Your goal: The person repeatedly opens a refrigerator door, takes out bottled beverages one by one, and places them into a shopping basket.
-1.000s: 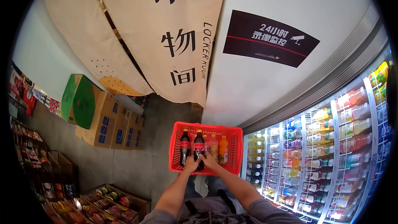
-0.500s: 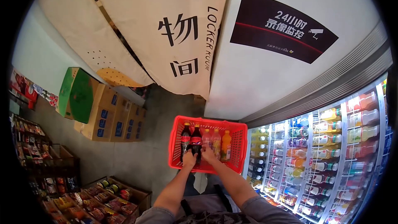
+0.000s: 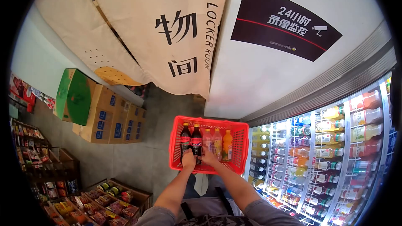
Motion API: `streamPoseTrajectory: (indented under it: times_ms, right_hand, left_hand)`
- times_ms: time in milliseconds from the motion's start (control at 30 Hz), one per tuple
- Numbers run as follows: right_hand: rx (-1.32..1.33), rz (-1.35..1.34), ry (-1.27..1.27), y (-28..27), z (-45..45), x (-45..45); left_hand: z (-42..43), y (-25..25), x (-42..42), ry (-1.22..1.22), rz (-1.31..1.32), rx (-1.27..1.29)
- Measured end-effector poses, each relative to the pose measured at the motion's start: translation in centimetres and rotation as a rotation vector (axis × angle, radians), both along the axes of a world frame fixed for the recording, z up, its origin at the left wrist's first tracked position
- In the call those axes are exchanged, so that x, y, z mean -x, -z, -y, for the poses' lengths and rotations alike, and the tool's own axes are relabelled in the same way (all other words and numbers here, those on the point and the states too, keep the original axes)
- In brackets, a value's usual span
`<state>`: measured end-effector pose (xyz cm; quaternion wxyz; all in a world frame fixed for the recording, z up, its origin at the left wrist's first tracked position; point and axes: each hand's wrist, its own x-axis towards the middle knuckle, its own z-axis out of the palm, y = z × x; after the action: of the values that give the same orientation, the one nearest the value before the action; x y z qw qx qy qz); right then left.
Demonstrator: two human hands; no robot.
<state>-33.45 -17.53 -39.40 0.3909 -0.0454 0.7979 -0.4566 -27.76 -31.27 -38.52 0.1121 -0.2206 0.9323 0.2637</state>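
A red plastic basket holds several drink bottles standing in a row. At its left are two cola bottles with dark contents, one on the outside and one beside it. To their right come two clear bottles with pale pinkish and yellow tints, a pink one and a yellow one, then an orange drink bottle. My left hand curls low against the cola bottles, its fingers partly hidden. My right hand has its fingers bent against the right side of the inner cola bottle.
A lit drinks cooler lines the right side. Cartons and a green box are stacked at left. Snack bins stand at lower left. A curtain hangs ahead beside a white wall.
The view has shifted slightly. My right hand has moved a little left, closer to the inner cola bottle. The bottles keep their order in the basket.
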Motion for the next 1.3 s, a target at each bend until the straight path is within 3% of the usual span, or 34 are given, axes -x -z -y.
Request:
streamPoseTrajectory:
  times_ms: [33,100,200,300,433,600,700,833,900,967,1033,1300]
  right_hand:
    - [-0.003,-0.002,0.003,1.1,-0.3,-0.3]
    - [0.156,0.015,-0.019,2.1,-0.8,-1.3]
    - [0.113,-0.161,-0.042,1.9,-1.8,-2.0]
    - [0.193,-0.025,0.045,1.7,-2.1,-2.0]
    - [0.14,0.114,0.258,-4.8,-1.9,-1.9]
    - [0.567,0.062,0.689,-9.0,-1.7,-3.1]
    - [0.772,-0.026,0.881,-15.3,-2.3,-4.2]
    - [0.818,-0.074,1.068,-19.0,-5.6,-6.7]
    - [0.806,-0.192,1.13,-20.1,-7.9,-7.8]
    - [0.863,-0.337,1.153,-22.8,-10.3,-9.6]
    - [0.872,-0.424,1.255,-26.6,-12.9,-12.0]
    - [0.721,-0.806,1.485,-37.0,-24.3,-24.6]
  left_hand:
    - [0.0,-1.1,0.6,0.003,-0.002,-0.003]
    - [0.0,-3.1,1.3,-0.074,0.242,-0.063]
    - [0.4,-3.6,0.8,-0.03,0.18,-0.062]
    - [0.5,-4.7,0.4,-0.021,0.114,-0.099]
    - [1.4,-5.7,0.5,-0.034,-0.023,-0.329]
    - [1.7,-8.1,1.5,-0.056,-0.18,-0.537]
    - [0.6,-9.2,2.7,0.023,-0.268,-0.743]
    - [-4.2,-16.4,3.1,0.206,-0.261,-0.788]
    - [-7.5,-18.5,3.4,0.271,-0.269,-1.13]
    - [-11.2,-20.5,3.2,0.443,-0.237,-1.16]
    - [-14.9,-25.8,1.2,0.546,-0.144,-1.334]
    - [-29.9,-38.6,-8.1,1.061,-0.146,-1.389]
